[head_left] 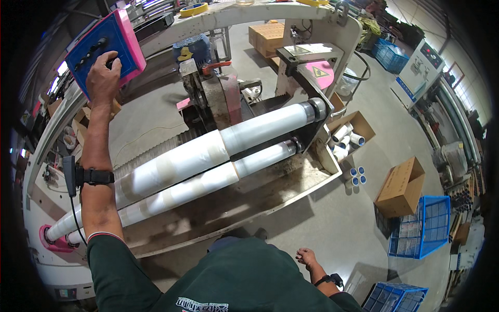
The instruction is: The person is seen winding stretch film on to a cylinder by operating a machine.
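Note:
My left hand (104, 75) reaches up to a blue control panel (96, 47) with a pink edge, at the upper left. Its thumb and forefinger are closed on a black knob (110, 63) there. Low at my right side hangs my right hand (305, 256), its fingers curled, with nothing visible in them. Below my left hand, two long rollers lie side by side across the machine: an upper roll in white film (171, 165) and a thinner lower roll in white film (182, 193). My left forearm passes above their left part.
A machine carriage (210, 96) stands behind the rolls, and a metal trough (218, 229) runs before them. On the floor at right are a carton of white cores (358, 127), several upright cores (356, 177), an open carton (400, 190) and blue crates (420, 229).

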Demonstrator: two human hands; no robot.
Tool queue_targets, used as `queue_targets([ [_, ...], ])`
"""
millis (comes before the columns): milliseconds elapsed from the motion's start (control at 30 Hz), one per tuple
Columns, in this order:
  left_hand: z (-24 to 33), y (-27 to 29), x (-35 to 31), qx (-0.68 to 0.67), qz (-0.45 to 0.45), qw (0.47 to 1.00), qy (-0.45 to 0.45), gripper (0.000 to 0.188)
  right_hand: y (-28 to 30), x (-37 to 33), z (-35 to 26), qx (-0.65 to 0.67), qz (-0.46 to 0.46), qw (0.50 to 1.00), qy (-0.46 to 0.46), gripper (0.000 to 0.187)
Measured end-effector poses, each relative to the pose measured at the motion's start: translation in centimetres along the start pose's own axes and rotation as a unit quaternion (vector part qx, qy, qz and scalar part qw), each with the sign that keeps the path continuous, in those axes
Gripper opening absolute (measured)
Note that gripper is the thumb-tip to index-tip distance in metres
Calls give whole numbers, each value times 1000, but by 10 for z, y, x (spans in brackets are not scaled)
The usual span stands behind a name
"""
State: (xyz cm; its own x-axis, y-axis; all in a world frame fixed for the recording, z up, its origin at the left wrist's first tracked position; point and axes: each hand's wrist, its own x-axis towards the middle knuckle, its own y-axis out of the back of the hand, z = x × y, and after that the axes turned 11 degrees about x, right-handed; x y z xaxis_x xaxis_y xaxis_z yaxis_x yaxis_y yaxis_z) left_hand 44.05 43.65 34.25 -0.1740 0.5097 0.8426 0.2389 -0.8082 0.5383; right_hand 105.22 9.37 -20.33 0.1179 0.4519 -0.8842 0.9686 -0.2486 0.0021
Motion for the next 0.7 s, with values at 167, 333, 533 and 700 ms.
queue_targets([
  [167, 0, 1, 0, 1, -1, 1000, 3, 27, 1, -1, -1, -7, -2, 1000, -2, 21],
  [333, 0, -1, 0, 3, -2, 1000, 5, 28, 2, -1, 2, 0, -10, 1000, -6, 20],
  [533, -2, -1, 2, -2, 4, 1000, -3, 28, 2, -1, 4, 6, -17, 1000, -1, 17],
  [700, -2, -2, 1, -3, -3, 1000, -5, 29, 0, -6, 3, 12, -31, 999, 3, 16],
])
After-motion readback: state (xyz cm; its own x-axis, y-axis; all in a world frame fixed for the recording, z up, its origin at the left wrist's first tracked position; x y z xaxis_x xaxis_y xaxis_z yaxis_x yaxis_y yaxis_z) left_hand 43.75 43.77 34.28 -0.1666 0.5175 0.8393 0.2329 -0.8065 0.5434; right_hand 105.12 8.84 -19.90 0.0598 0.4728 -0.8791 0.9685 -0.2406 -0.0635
